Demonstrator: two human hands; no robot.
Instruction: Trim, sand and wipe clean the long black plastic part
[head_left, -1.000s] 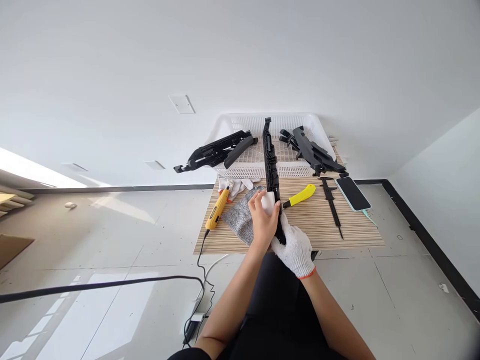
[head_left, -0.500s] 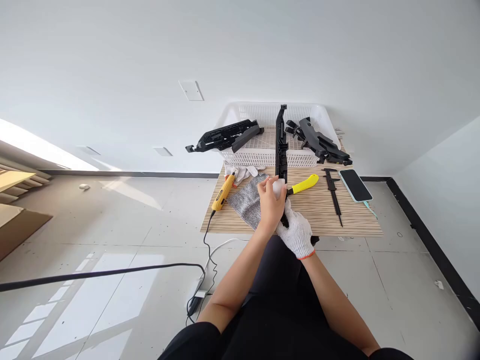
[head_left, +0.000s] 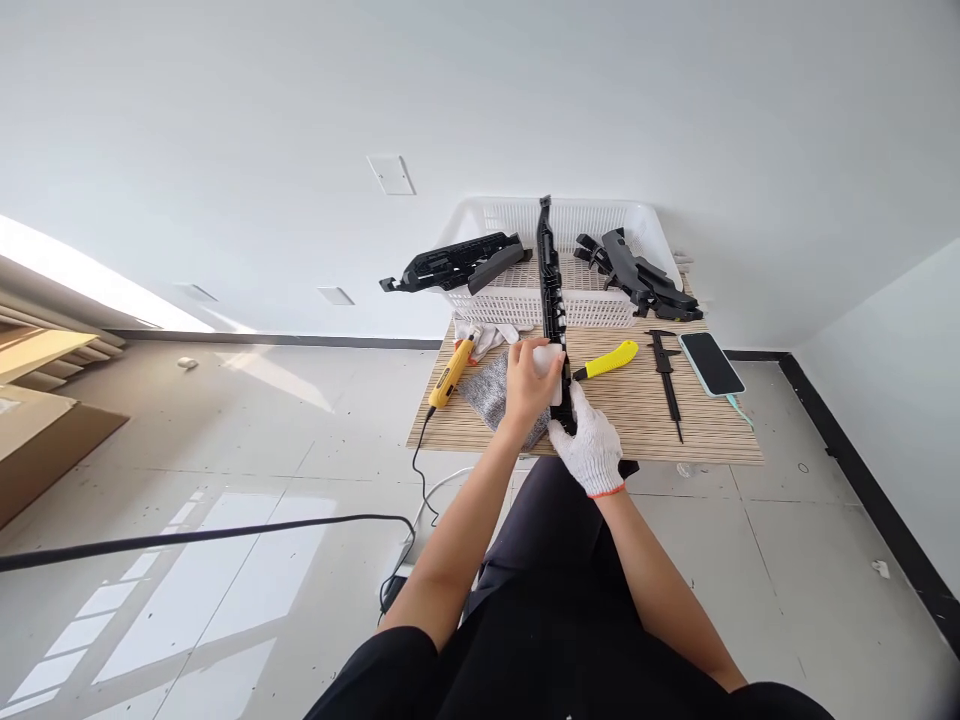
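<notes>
My bare left hand point(head_left: 529, 385) has its fingers closed around a small white block-like piece point(head_left: 548, 360), pressed against a long black plastic part point(head_left: 551, 285). My right hand point(head_left: 589, 445), in a white knit glove with an orange cuff, grips the near end of that part. The part points away from me, its far end over a white basket point(head_left: 592, 312). A yellow-handled tool point(head_left: 611, 358) lies just right of the part; its dark tip is partly hidden. Left of my left hand are a grey cloth point(head_left: 487, 388) and a yellow corded tool point(head_left: 452, 372).
More black plastic parts lie across the basket's left point(head_left: 457, 265) and right point(head_left: 637, 275) sides. A black caliper point(head_left: 665, 380) and a phone point(head_left: 712, 364) with a cable rest at the table's right. White gloves point(head_left: 491, 335) sit by the basket. Cardboard point(head_left: 60, 440) stands at far left.
The long black part has turned about its length, showing more of its ribbed, gapped side, and its far end has swung left. My left hand has shifted slightly left with the white piece.
</notes>
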